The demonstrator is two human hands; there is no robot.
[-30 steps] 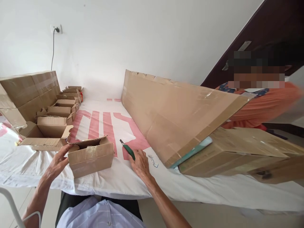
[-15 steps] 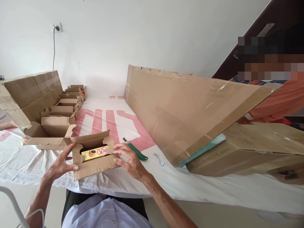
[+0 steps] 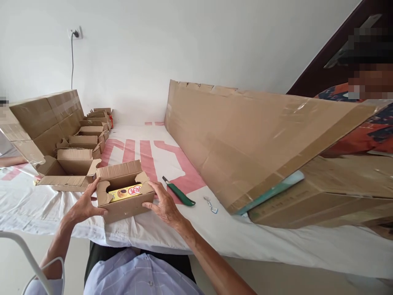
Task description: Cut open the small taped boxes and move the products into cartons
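Both hands grip the small box (image 3: pixel 124 192) on the table (image 3: pixel 172 233), left hand (image 3: pixel 82 205) at its near-left corner, right hand (image 3: pixel 164 203) at its right end, seemingly opening it; folding the flaps clear of the yellow pack (image 3: pixel 125 191) likely comes next.

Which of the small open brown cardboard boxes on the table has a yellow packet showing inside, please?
The small brown cardboard box held between both hands, nearest the table edge; the row behind shows no yellow packet.

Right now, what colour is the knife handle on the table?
Green, seen in the head view: knife lies on the white cloth.
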